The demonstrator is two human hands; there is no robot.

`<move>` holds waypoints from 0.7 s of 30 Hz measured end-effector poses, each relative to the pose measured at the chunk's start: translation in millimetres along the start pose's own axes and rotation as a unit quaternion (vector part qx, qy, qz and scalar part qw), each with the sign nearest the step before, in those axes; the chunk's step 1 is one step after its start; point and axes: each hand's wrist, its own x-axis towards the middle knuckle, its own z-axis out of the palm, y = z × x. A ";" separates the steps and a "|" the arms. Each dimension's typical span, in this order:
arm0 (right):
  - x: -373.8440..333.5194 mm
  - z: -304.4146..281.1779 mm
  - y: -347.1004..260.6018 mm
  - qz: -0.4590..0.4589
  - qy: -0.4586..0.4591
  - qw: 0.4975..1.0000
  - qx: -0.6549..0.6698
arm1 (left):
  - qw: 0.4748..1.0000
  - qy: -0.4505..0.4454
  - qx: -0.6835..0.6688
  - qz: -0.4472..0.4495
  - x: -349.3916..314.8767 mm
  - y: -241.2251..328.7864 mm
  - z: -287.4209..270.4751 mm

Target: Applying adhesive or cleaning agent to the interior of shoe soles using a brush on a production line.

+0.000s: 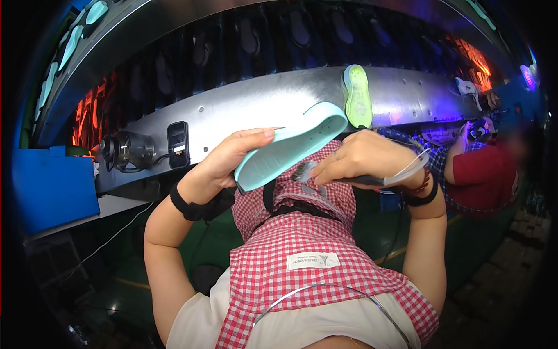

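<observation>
My left hand (pixel 232 152) is closed on a pale mint shoe sole (pixel 282 156), tilted in front of my chest with its hollow side showing. Fingers and thumb grip it along the left end. Close to the sole's right edge, my right hand (pixel 365 156) pinches a small brush (pixel 303 171) with dark bristles. The bristles point left and sit just below the sole; whether they touch it I cannot tell. A clear, thin strip (pixel 411 167) sticks out behind the right hand; what it belongs to is unclear. Beyond, a yellow-green sole with a mint rim (pixel 358 96) lies on the metal ledge (pixel 244 99).
A dark conveyor (pixel 226 43) carrying several soles runs behind the ledge. On the left are a phone (pixel 178 144), a clear-sided container (pixel 132 152) and a blue box (pixel 55 186). At right sits a co-worker in a red top (pixel 482 174). Orange glow shows at both ends.
</observation>
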 end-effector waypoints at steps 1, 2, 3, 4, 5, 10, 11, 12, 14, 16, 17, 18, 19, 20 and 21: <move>-1.0 -1.7 2.3 -0.013 0.030 0.999 0.029 | 1.000 -0.001 0.003 0.012 -2.7 1.5 0.1; -1.0 -2.9 5.5 -0.026 0.060 0.996 0.057 | 1.000 -0.002 0.007 0.023 -5.1 2.7 0.9; -1.7 -2.4 12.0 -0.039 0.102 0.992 0.063 | 1.000 0.008 0.009 0.025 -5.2 3.3 5.3; -2.8 0.3 15.1 -0.037 0.100 0.992 0.061 | 1.000 0.005 0.007 0.026 -4.1 3.1 5.7; -3.8 3.2 17.2 -0.005 0.074 0.996 0.044 | 0.999 0.015 0.024 0.033 -2.8 2.6 4.5; -8.9 -11.7 3.8 0.049 0.000 0.998 0.032 | 0.998 0.026 0.044 0.034 -5.9 -3.3 -5.3; -10.5 -5.2 12.8 0.011 0.053 0.995 0.078 | 0.998 0.031 0.030 0.038 -8.2 -3.4 -4.5; -10.8 -3.6 16.5 0.011 0.053 0.996 0.076 | 0.998 0.033 0.016 0.043 -8.2 -1.9 -2.9; -10.9 -1.7 21.7 0.025 0.107 0.993 0.029 | 0.997 0.037 0.039 0.049 -8.5 1.3 -4.8; -18.0 2.8 26.4 0.031 0.105 0.994 0.024 | 0.995 0.042 0.064 0.056 -7.5 2.4 -9.3; -22.2 3.1 25.9 0.050 0.096 0.992 0.067 | 0.996 0.043 0.053 0.056 -6.9 1.3 -11.0; -24.1 5.2 24.5 0.070 0.087 0.988 0.112 | 0.997 0.045 0.041 0.053 -7.5 -0.8 -12.6; -22.3 8.3 23.5 0.094 0.107 0.977 0.157 | 0.997 0.043 0.043 0.054 -7.2 -3.5 -11.7; -17.4 12.1 20.2 0.094 0.109 0.977 0.155 | 0.997 0.039 -0.013 0.071 -5.9 -7.2 -8.9; -8.5 16.2 15.7 0.091 0.158 0.952 0.246 | 0.993 0.036 -0.069 0.091 -5.5 -11.6 -6.3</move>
